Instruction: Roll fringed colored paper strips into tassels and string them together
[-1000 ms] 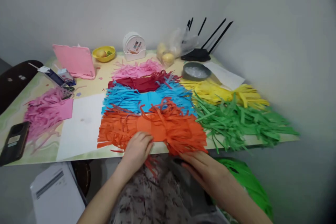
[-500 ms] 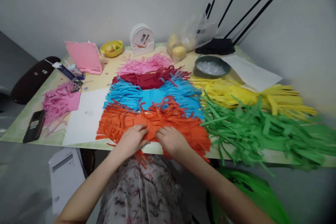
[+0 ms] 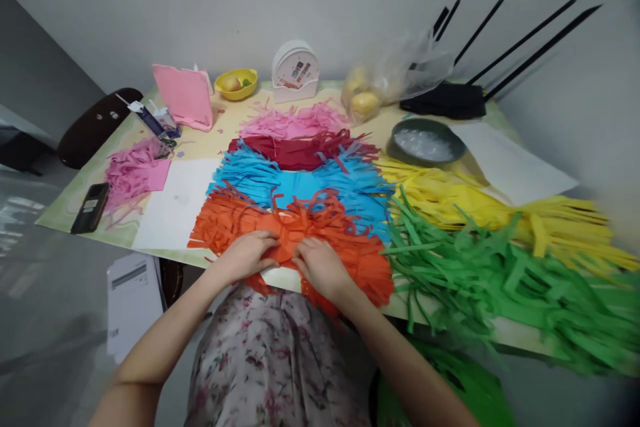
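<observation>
Grey floor lies left of the table. At the near edge, left hand and right hand contact orange fringed paper; finger grip cannot be determined. Green fringed paper, right, is cut off.

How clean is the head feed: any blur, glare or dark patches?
Head view: dim, soft light; orange fringed sheet fairly clear; green fringed sheet smeared toward the right edge; pale glare streaks on the floor at far left; top right corner dark.
</observation>
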A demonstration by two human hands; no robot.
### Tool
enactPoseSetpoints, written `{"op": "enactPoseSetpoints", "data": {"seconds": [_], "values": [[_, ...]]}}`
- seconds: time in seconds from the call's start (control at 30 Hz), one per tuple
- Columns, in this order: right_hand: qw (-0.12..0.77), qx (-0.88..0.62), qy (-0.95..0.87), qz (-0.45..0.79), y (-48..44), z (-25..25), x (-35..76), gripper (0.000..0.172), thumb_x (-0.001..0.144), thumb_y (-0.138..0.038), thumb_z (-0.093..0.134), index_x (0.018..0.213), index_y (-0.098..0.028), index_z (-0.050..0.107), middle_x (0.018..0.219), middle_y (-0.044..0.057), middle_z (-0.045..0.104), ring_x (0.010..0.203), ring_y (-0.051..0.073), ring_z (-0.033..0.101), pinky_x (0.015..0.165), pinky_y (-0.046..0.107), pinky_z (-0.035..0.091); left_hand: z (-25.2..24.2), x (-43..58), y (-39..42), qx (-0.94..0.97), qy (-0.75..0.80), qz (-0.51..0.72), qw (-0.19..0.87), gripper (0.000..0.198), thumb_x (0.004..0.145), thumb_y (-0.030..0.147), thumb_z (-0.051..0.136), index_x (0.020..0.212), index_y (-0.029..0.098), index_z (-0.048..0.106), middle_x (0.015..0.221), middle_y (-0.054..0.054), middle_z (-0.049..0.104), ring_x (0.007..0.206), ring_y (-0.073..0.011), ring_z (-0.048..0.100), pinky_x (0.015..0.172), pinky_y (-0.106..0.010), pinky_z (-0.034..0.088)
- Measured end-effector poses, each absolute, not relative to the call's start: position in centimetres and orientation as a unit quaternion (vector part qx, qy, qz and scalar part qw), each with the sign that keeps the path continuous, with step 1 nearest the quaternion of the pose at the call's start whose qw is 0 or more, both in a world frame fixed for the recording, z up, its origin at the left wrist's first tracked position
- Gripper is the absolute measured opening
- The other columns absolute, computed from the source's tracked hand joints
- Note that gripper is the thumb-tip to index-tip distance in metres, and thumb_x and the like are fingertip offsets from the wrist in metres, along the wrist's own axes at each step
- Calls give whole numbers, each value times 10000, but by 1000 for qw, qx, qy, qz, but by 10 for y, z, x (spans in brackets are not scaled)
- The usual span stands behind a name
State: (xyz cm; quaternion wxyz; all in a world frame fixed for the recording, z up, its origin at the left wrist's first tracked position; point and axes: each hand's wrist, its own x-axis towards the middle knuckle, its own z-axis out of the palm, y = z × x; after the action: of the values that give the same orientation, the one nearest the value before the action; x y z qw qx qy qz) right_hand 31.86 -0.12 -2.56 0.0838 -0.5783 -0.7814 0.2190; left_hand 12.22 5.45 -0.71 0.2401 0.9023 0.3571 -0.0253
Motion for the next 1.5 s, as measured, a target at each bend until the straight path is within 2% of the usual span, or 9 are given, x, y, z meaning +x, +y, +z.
{"op": "enactPoseSetpoints", "data": {"seconds": [0.37, 0.53, 0.7, 0.93, 1.1, 1.3, 1.5], "values": [[126, -591, -768, 212, -7, -39, 321, 72, 894, -153, 556, 847, -176, 605, 863, 51, 654, 857, 201, 562, 749, 306, 350, -3, 118, 69, 924, 301, -44, 230, 380, 866, 351, 619, 1199, 170, 639, 1269, -115, 617, 1153, -264, 593, 987, -355, 463], [114, -594, -770, 203, -5, -36, 318, 138, 904, -140, 520, 828, -162, 633, 886, 85, 647, 859, 219, 548, 775, 329, 348, -3, 120, 75, 945, 263, -51, 188, 384, 842, 417, 643, 1135, 169, 639, 1141, -113, 609, 1055, -266, 589, 908, -362, 483], [129, -587, -763, 238, 1, -28, 320, 102, 859, -109, 545, 807, -164, 614, 860, 55, 620, 827, 189, 544, 764, 293, 374, -7, 120, 77, 952, 252, -45, 170, 322, 843, 401, 644, 1069, 171, 631, 1060, -94, 592, 1004, -252, 579, 853, -349, 488], [124, -576, -759, 279, 7, -26, 326, 86, 784, -76, 608, 768, -158, 591, 797, 28, 605, 734, 157, 539, 662, 248, 369, -11, 118, 81, 947, 255, -32, 190, 298, 867, 407, 611, 1048, 170, 627, 1065, -90, 612, 1024, -251, 587, 871, -350, 485], [123, -573, -752, 302, 11, -27, 328, 95, 761, -67, 633, 753, -152, 590, 767, 25, 597, 710, 153, 531, 646, 241, 365, -9, 117, 87, 943, 252, -34, 215, 270, 898, 370, 571, 1084, 178, 608, 1051, -71, 640, 1031, -230, 603, 885, -325, 477], [119, -575, -743, 322, 15, -25, 330, 78, 756, -103, 677, 769, -145, 613, 791, 42, 619, 723, 163, 550, 654, 249, 385, -4, 120, 85, 948, 250, -49, 189, 350, 850, 441, 629, 1080, 178, 616, 1031, -75, 640, 1004, -252, 608, 829, -330, 480], [115, -571, -735, 347, 20, -23, 334, 100, 771, -114, 638, 857, -154, 669, 866, 52, 691, 790, 182, 610, 709, 266, 425, -4, 123, 86, 952, 243, -53, 179, 256, 894, 372, 570, 1060, 202, 665, 1028, -71, 632, 983, -236, 615, 814, -317, 477]]}}
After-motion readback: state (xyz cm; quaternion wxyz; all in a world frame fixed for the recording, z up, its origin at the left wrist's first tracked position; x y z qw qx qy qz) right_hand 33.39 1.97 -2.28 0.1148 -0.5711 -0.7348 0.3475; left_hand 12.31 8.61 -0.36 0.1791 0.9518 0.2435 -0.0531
